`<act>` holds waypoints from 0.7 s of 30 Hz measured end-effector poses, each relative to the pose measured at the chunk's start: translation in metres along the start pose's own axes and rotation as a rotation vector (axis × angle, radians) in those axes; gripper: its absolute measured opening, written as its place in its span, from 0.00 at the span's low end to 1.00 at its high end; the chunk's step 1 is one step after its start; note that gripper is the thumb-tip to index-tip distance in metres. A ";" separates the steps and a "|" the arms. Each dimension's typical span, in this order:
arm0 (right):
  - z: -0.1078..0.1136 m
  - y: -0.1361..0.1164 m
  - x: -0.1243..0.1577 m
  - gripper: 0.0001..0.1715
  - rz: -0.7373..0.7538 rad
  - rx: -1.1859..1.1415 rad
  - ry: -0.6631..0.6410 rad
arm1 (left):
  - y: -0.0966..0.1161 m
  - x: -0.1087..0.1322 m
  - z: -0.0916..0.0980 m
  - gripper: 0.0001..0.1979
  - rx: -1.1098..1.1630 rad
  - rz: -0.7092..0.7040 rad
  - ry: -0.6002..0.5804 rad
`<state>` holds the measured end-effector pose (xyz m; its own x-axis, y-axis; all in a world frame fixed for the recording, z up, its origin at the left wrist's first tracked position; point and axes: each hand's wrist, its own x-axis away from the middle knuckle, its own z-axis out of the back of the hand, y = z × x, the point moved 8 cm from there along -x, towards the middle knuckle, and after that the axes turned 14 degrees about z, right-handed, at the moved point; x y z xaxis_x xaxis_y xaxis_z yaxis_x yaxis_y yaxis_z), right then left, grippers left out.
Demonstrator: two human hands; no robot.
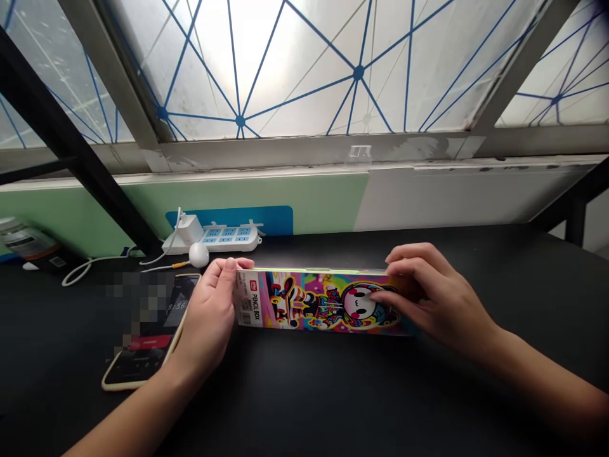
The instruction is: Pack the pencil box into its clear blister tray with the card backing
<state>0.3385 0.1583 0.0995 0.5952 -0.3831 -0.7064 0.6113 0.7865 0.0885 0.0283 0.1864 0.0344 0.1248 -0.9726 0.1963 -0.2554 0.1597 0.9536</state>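
A long, colourful cardboard-sleeved pencil box (318, 301) lies flat on the black table, printed with a cartoon figure and the words "PENCIL BOX". My left hand (209, 311) grips its left end, with the fingers over the top edge and the thumb side towards me. My right hand (428, 298) holds the right end, with the fingers spread across the printed face and hiding that corner. A pale green strip shows along the box's far edge.
A smartphone in a beige case (152, 330) lies just left of my left hand, partly blurred. Behind stand a white power strip (214, 240) with a plugged-in charger, a white round object (198, 255) and cables. A bottle (28, 241) lies far left. Windows and a wall panel border the table's far edge.
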 end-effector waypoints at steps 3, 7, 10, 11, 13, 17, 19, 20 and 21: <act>0.007 -0.013 -0.001 0.11 0.046 0.093 0.042 | 0.010 0.005 -0.002 0.20 0.029 -0.090 -0.016; 0.012 -0.029 -0.002 0.11 0.098 0.191 0.047 | 0.025 0.008 -0.001 0.24 0.084 -0.183 -0.068; 0.006 -0.040 -0.002 0.09 0.140 0.190 -0.035 | 0.046 0.013 0.003 0.23 0.021 -0.324 -0.124; 0.002 -0.044 -0.002 0.08 0.155 0.178 -0.078 | 0.056 0.017 0.004 0.23 -0.022 -0.411 -0.139; -0.009 -0.050 0.000 0.07 0.190 0.150 -0.169 | 0.074 0.026 0.006 0.22 -0.147 -0.572 -0.148; -0.027 -0.060 0.004 0.04 0.236 0.108 -0.278 | 0.071 0.033 -0.014 0.17 -0.678 -0.647 -0.233; -0.032 -0.062 0.004 0.08 0.221 0.083 -0.292 | 0.045 0.031 -0.030 0.18 -1.036 -0.562 -0.338; -0.035 -0.061 0.005 0.13 0.208 0.069 -0.302 | 0.032 0.030 -0.035 0.22 -1.191 -0.521 -0.372; -0.038 -0.060 0.005 0.18 0.195 0.048 -0.322 | 0.020 0.029 -0.038 0.28 -1.316 -0.493 -0.387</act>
<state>0.2854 0.1273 0.0641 0.8319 -0.3669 -0.4163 0.4892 0.8391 0.2379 0.0630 0.1675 0.0680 -0.3770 -0.9231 -0.0757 0.8072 -0.3675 0.4618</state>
